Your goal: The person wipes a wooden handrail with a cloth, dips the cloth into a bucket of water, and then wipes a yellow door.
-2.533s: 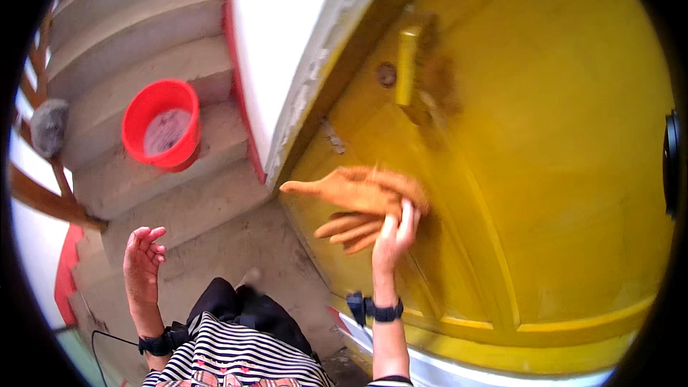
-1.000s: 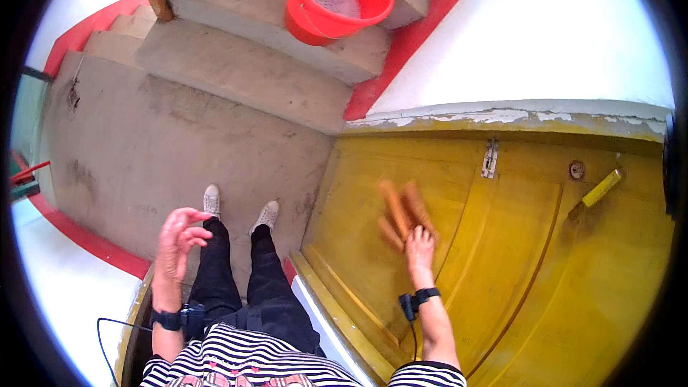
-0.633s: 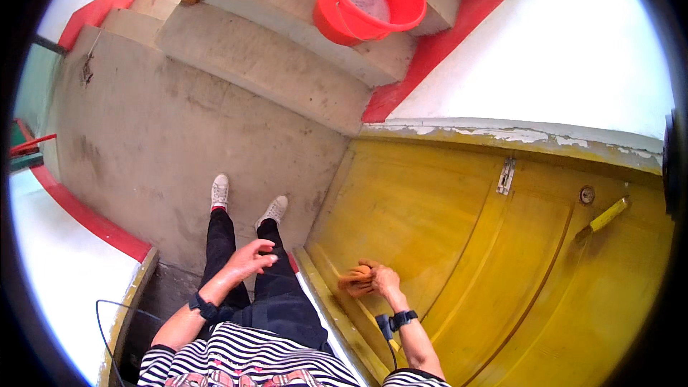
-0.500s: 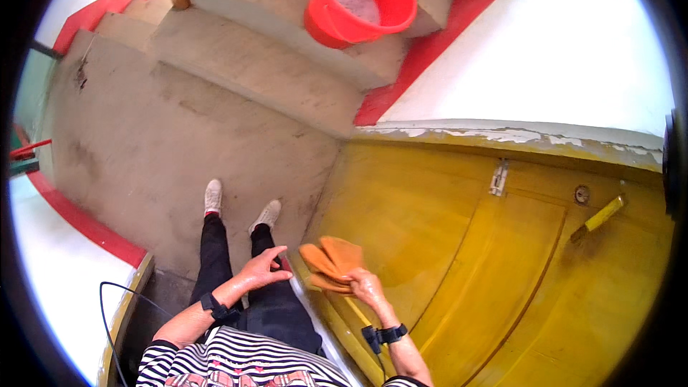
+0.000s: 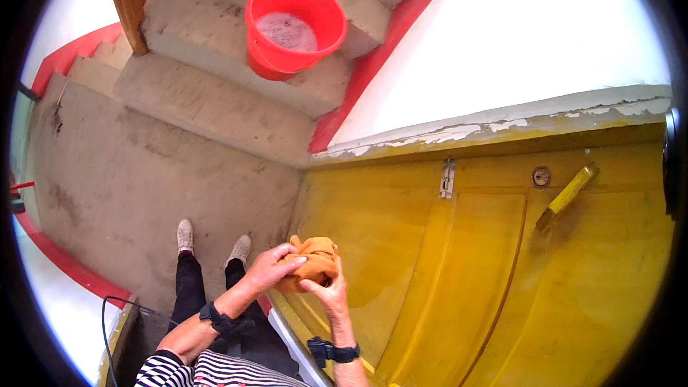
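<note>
– Where is the orange cloth (image 5: 314,265)?
– Bunched up beside the yellow door (image 5: 473,258). Your left hand (image 5: 269,269) is partly closed on its left side; your right hand (image 5: 332,294), likewise curled, grips it from the right.
– And the red bucket (image 5: 269,66)?
– On a stair step (image 5: 197,37), well apart from the cloth.

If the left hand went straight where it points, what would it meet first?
The left hand would meet the orange cloth it touches; beyond, probably the yellow door, though depth is unclear.
</note>
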Tool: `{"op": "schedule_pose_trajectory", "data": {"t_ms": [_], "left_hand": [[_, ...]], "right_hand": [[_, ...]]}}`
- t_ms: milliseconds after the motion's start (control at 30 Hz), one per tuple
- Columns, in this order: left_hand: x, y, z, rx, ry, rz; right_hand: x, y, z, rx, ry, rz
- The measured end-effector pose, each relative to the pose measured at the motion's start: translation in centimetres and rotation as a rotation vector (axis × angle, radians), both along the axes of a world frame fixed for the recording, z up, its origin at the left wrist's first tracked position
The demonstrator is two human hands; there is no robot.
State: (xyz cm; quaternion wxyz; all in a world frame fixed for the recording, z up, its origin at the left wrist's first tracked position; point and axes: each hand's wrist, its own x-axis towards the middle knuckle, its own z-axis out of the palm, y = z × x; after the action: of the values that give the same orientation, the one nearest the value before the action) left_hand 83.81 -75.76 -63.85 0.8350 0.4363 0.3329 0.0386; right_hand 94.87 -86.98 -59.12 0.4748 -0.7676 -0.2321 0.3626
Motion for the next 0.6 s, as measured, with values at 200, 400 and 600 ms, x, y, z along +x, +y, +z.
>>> {"op": "schedule_pose_trajectory", "data": {"t_ms": [200, 400, 600], "left_hand": [[0.3, -2.1, -2.8, -0.325, -0.03, 0.079], [-2.7, -3.0, -6.1, -0.376, 0.156, 0.206], [-2.5, -3.2, -10.5, -0.451, 0.149, 0.144]], "right_hand": [[4.4, -0.5, -6.6, 0.179, 0.297, -0.683], [16.1, 4.5, 2.6, 0.054, -1.438, -0.119], [23.3, 9.1, -5.6, -0.393, -1.922, 0.201]]}}
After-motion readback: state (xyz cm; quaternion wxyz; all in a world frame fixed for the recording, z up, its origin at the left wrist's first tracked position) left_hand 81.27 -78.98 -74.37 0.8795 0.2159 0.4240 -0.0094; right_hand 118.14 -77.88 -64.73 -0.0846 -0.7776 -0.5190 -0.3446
